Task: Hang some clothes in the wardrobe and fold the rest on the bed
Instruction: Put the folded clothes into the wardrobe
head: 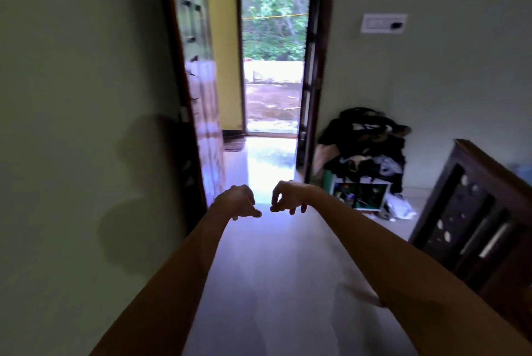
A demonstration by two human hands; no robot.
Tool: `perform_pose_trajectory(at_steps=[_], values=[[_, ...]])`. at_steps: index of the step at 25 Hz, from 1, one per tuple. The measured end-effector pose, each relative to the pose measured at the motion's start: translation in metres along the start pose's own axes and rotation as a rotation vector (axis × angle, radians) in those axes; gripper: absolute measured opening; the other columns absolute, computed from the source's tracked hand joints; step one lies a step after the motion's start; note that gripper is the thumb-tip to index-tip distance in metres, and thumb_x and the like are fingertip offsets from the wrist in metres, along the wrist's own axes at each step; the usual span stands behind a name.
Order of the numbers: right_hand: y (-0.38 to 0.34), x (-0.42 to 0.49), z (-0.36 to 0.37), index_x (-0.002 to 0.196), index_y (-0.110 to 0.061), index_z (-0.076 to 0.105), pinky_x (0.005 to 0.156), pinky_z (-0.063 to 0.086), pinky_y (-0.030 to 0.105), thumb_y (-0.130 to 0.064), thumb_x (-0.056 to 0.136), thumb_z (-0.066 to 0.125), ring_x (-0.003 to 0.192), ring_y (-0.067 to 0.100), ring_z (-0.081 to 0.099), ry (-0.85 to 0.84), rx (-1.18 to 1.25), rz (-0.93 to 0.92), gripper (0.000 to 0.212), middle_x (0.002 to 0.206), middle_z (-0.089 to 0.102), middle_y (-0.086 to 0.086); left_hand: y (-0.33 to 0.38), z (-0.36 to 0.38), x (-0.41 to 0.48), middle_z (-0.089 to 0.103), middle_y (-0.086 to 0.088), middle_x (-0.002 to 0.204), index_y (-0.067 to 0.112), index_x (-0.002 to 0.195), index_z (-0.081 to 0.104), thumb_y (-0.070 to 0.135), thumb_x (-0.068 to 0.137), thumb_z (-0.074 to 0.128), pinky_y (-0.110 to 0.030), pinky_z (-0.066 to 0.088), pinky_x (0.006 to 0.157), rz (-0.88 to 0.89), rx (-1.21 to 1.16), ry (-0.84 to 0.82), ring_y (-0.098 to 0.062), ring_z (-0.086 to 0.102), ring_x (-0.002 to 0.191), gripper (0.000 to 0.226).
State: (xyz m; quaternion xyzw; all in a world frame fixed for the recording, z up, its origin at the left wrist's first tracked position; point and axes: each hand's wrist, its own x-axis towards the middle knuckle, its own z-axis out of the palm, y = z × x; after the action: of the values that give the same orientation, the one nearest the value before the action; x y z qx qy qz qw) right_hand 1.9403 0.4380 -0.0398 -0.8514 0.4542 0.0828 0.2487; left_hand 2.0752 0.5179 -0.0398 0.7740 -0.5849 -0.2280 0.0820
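Out ahead at arm's length, the left hand [240, 201] and the right hand [289, 197] hung side by side with a narrow gap between them, wrists bent and knuckles up. Neither held anything: the fingers drooped in a loose curl toward the floor [276, 283], and the right thumb and forefinger nearly met at their tips. Both bare forearms ran forward from the lower corners of the view, converging toward the hands. Beneath them a pale, glossy strip of floor ran on to the threshold, edged by the green wall [72, 125] on the left and the dark carved bed end [475, 226] on the right. The clothes [365, 139], a dark tangled heap, sat well apart from both hands, piled on a box [359, 191] in the right-hand corner, just beside the door frame. Straight ahead the doorway [273, 67] stood open to daylight and trees, its wooden door [198, 82] swung inward on the left side. A switch plate [384, 23] sat high on the right wall.
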Motion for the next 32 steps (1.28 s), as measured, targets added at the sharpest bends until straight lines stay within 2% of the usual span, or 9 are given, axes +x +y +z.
perform_pose_trajectory(at_steps=[7,10,13,16,20,23,25,27,32], values=[[0.121,0.08,-0.082,0.112,0.004,0.062,0.03,0.037,0.014,-0.017,0.092,0.06,0.048,0.01,0.053,0.123,0.155,0.263,0.029,0.065,0.053,0.004,0.099,-0.016,0.181,0.06,-0.004,0.08,0.012,0.117,0.06,0.033,0.084,0.067,-0.019,0.039,0.049,0.349,0.115,-0.134,-0.025,0.064,0.073,0.04],[0.168,0.107,-0.102,0.109,-0.002,0.064,0.046,0.048,0.022,-0.021,0.093,0.059,0.066,0.018,0.064,0.138,0.212,0.365,0.025,0.079,0.062,0.01,0.133,-0.012,0.245,0.05,0.002,0.061,0.011,0.111,0.062,0.031,0.084,0.066,-0.017,0.041,0.043,0.453,0.168,-0.176,-0.021,0.057,0.06,0.033],[0.221,0.137,-0.117,0.108,-0.006,0.064,0.06,0.053,0.033,-0.024,0.092,0.06,0.081,0.025,0.066,0.138,0.273,0.457,0.025,0.093,0.065,0.014,0.168,0.002,0.312,0.059,-0.006,0.07,0.004,0.103,0.066,0.029,0.086,0.061,-0.011,0.033,0.03,0.545,0.245,-0.239,-0.025,0.062,0.062,0.031],[0.27,0.167,-0.135,0.108,-0.009,0.063,0.058,0.051,0.031,-0.025,0.091,0.06,0.079,0.024,0.066,0.155,0.305,0.528,0.024,0.095,0.067,0.017,0.198,0.017,0.374,0.062,-0.009,0.083,0.007,0.103,0.066,0.031,0.085,0.066,-0.018,0.038,0.044,0.593,0.269,-0.271,-0.023,0.062,0.069,0.031],[0.335,0.22,-0.184,0.109,0.0,0.063,0.034,0.038,0.013,-0.021,0.092,0.061,0.061,0.016,0.057,0.21,0.345,0.565,0.027,0.069,0.056,0.004,0.257,0.02,0.475,0.067,-0.01,0.101,0.006,0.103,0.069,0.033,0.081,0.071,-0.029,0.049,0.074,0.68,0.291,-0.282,-0.023,0.063,0.093,0.035],[0.387,0.263,-0.235,0.115,0.003,0.061,0.035,0.042,0.014,-0.02,0.093,0.06,0.065,0.019,0.059,0.245,0.366,0.584,0.031,0.08,0.06,0.009,0.312,0.007,0.548,0.067,-0.007,0.105,0.011,0.103,0.068,0.038,0.08,0.071,-0.028,0.047,0.073,0.724,0.316,-0.278,-0.022,0.063,0.095,0.036],[0.419,0.285,-0.261,0.113,-0.003,0.063,0.052,0.056,0.026,-0.025,0.091,0.061,0.073,0.023,0.066,0.272,0.361,0.605,0.031,0.088,0.063,0.009,0.345,0.005,0.589,0.067,-0.006,0.101,0.011,0.107,0.065,0.038,0.08,0.07,-0.03,0.052,0.076,0.742,0.298,-0.264,-0.022,0.064,0.091,0.038],[0.451,0.302,-0.28,0.108,-0.006,0.065,0.064,0.056,0.036,-0.027,0.091,0.061,0.077,0.024,0.067,0.264,0.362,0.632,0.028,0.09,0.064,0.008,0.374,0.011,0.623,0.066,-0.004,0.091,0.01,0.108,0.064,0.036,0.081,0.071,-0.033,0.053,0.08,0.756,0.293,-0.303,-0.02,0.064,0.081,0.038],[0.551,0.329,-0.32,0.107,-0.003,0.065,0.054,0.048,0.028,-0.027,0.091,0.06,0.074,0.022,0.061,0.239,0.391,0.743,0.029,0.09,0.062,0.009,0.469,0.049,0.706,0.069,-0.008,0.1,0.008,0.106,0.066,0.037,0.08,0.071,-0.03,0.052,0.076,0.85,0.318,-0.385,-0.023,0.066,0.081,0.04]])
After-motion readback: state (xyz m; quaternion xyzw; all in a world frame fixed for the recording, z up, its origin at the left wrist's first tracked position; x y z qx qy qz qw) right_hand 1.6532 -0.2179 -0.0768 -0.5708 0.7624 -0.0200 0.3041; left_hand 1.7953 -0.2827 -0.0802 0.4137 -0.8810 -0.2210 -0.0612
